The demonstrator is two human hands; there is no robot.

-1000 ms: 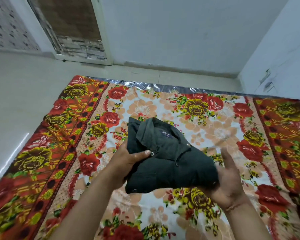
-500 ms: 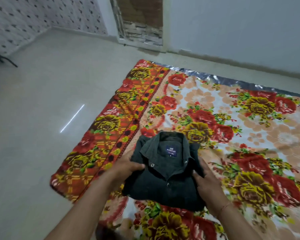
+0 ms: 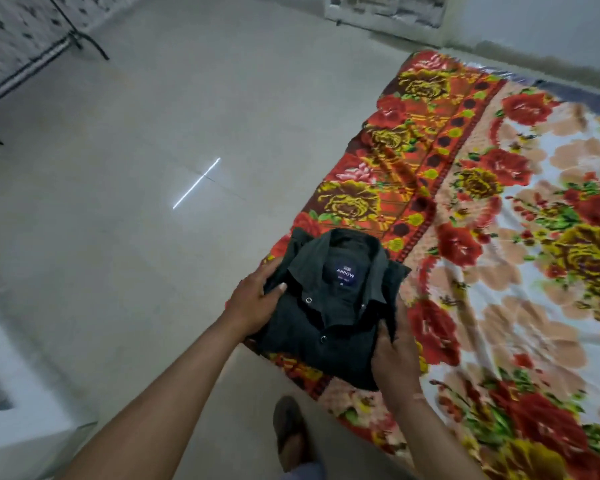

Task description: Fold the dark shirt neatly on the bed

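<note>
The dark shirt (image 3: 329,317) is a compact folded square, collar and blue label facing up, held over the near left corner of the floral bed cover (image 3: 499,237). My left hand (image 3: 253,303) grips its left edge with the thumb lying on top. My right hand (image 3: 394,355) grips the right edge, fingers curled over the fabric. Whether the shirt rests on the cover or hangs just above it is unclear.
Pale tiled floor (image 3: 153,202) fills the left side. A black metal stand (image 3: 66,39) leans by the patterned wall at top left. My foot (image 3: 291,434) is on the floor below the shirt. A white object (image 3: 14,393) sits at the lower left.
The view has swung left and down. Both hands have carried the folded shirt from the middle of the cover to its near left corner, by the floor.
</note>
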